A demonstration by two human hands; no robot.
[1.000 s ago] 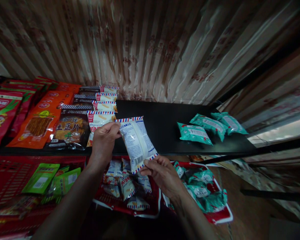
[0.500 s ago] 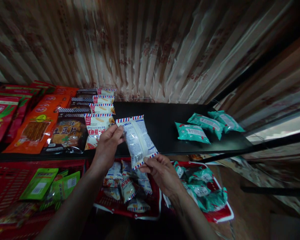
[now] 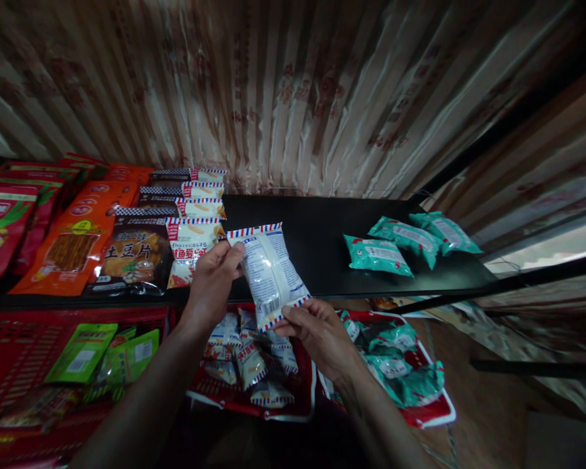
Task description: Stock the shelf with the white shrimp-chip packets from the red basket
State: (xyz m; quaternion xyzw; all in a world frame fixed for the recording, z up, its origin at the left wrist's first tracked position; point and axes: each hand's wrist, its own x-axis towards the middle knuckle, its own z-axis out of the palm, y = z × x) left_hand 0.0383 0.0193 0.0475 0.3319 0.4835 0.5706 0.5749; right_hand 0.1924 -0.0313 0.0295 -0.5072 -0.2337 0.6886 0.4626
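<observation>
Both my hands hold one white snack packet [image 3: 268,273] with a red-and-blue striped edge, its printed back facing me, just above the front of a black shelf [image 3: 312,241]. My left hand [image 3: 212,283] pinches its upper left corner. My right hand [image 3: 317,335] pinches its lower right corner. Matching white packets [image 3: 195,238] lie in a row on the shelf, right beside my left hand. Below my hands a red basket [image 3: 254,371] holds several more of the same packets.
Three teal packets [image 3: 405,244] lie on the shelf's right part. Another red basket [image 3: 400,378] with teal packets sits lower right. Brown [image 3: 134,254], orange [image 3: 78,241] and red bags [image 3: 0,221] fill the shelf's left. Green packets [image 3: 102,352] lie on a red basket at lower left. A striped curtain [image 3: 293,98] hangs behind.
The packet has stayed in both hands, shifting only slightly lower and closer to the row of white packets. The view moved a little.
</observation>
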